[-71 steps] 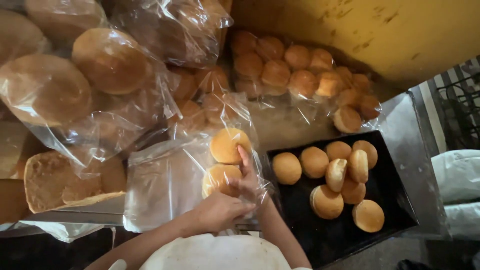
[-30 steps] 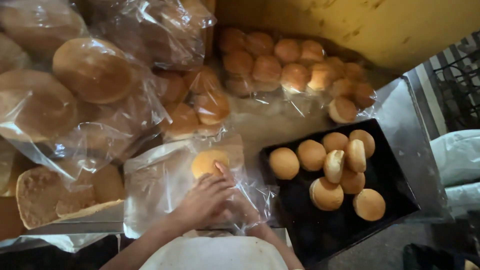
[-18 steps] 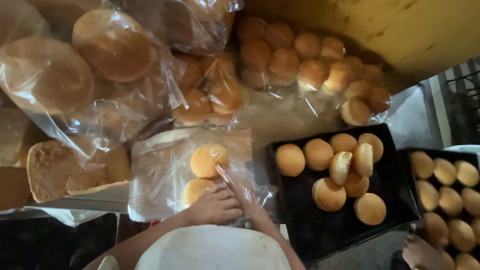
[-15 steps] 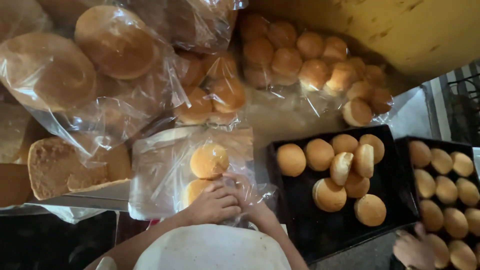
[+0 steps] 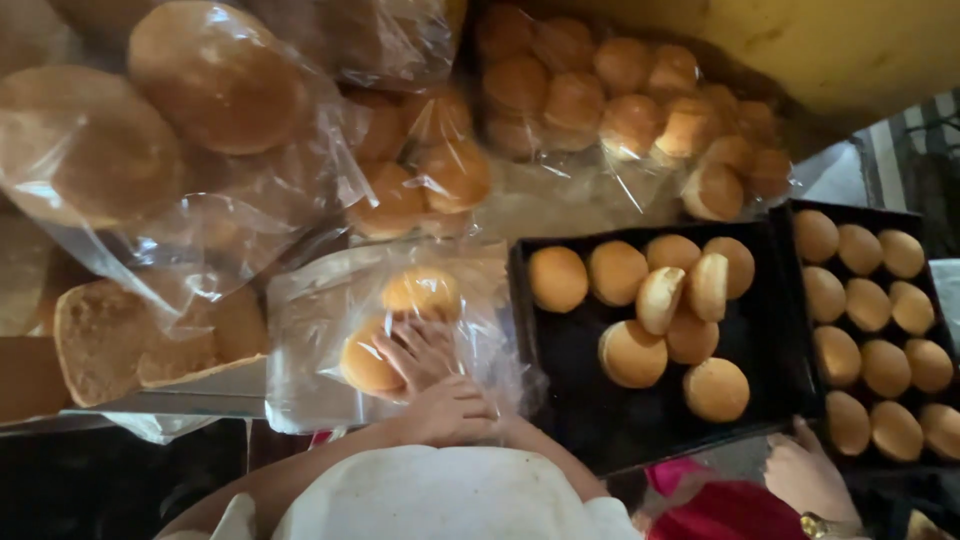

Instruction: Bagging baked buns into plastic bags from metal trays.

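Note:
A clear plastic bag lies flat in front of me with two golden round buns inside. My right hand reaches into the bag's mouth, its fingers spread and resting against the nearer bun. The farther bun lies just beyond my fingertips. My left hand is closed on the bag's open edge, right behind my right hand. A black tray with several loose buns sits just right of the bag.
Large bagged loaves and bagged buns are piled at the back and left. A second black tray full of buns is at far right, with another person's hand, wearing a gold watch, at its near edge.
The second tray of buns has slid in from the right with another person's hand on it. My right hand has stayed in the bag, now against the nearer bun.

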